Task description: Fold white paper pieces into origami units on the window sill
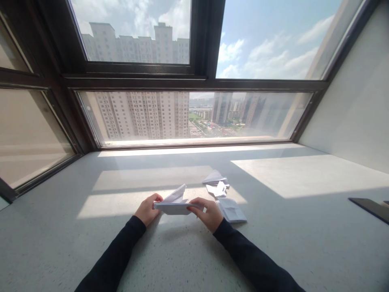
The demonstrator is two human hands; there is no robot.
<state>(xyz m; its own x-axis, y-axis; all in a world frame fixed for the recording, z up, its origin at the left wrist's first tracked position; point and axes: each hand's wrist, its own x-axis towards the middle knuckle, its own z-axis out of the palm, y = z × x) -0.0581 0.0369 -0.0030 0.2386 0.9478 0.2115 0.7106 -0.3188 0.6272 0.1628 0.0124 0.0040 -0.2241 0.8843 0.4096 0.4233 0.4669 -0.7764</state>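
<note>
Between my two hands I hold a folded white paper boat [174, 208] just above the sill, its pointed middle flap standing up. My left hand [148, 209] pinches its left end with closed fingers. At the other end, my right hand [208, 213] grips the paper between thumb and fingers. To the right of it lie more white folded papers: a pointed one like a paper plane [214, 177], a small crumpled-looking folded piece [219, 189] in front of that, and a flat folded stack of paper [232, 210] partly behind my right wrist.
A pale speckled windowsill [182, 259] spreads under my arms, striped with sunlight and shadow. Dark window frames [194, 84] stand along the back and left. At the far right edge lies a dark flat object [369, 209], partly cut off. A white wall [355, 113] closes the right side.
</note>
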